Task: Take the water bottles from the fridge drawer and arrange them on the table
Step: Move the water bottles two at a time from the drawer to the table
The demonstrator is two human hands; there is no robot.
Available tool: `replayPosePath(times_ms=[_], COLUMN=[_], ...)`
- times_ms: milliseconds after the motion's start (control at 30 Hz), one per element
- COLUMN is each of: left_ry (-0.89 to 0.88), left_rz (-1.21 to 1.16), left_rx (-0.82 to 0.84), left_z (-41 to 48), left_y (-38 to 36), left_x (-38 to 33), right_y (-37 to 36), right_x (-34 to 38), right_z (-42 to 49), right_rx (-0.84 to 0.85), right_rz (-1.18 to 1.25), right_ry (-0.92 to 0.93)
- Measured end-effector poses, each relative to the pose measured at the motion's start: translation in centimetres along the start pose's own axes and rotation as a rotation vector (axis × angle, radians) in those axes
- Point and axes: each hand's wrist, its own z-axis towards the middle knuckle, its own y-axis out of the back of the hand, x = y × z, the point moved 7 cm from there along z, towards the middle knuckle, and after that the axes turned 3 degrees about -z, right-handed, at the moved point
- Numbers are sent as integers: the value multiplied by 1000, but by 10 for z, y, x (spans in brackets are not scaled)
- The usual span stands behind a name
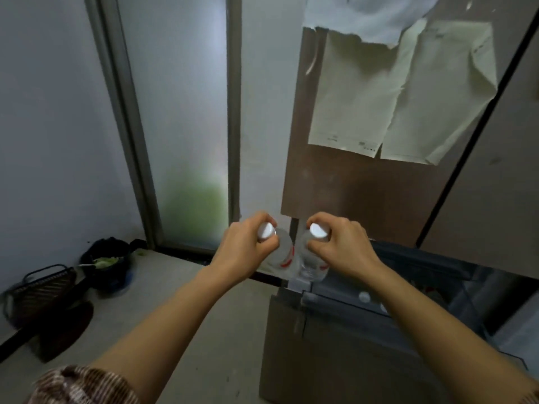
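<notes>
Two bottles out. Head view: my left hand (241, 243) has its fingers clamped round the left bottle (283, 249) at the neck, my right hand (341, 243) likewise on the right bottle (312, 263). Both are held over the left corner of the open fridge drawer (326, 325). Step: removal. Next: carry upright to the table, unseen here.

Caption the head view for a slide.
Left hand grips one water bottle, right hand a second bottle, at the open fridge drawer.

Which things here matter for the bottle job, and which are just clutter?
Job: left hand, gripping the left bottle; right hand, gripping the right bottle; open fridge drawer, a bottle cap showing inside.
Lying about: papers on the fridge door; dark bin; dark basket.
</notes>
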Motion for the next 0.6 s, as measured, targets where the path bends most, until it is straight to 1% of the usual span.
replayPosePath(times_ms=[133, 300, 467, 600], left_ry=[22, 208, 389, 533], left_rz=[118, 217, 269, 341], left_rx=[-93, -107, -139, -181], left_z=[-53, -141, -240, -316], left_y=[80, 175, 264, 331], left_x=[22, 87, 149, 189], right_y=[-22, -99, -182, -238], right_x=[84, 187, 302, 397], right_z=[-21, -55, -94, -119], right_rx=[24, 128, 320, 457], right_rz=[7, 35, 47, 42], right_ry=[128, 199, 335, 497])
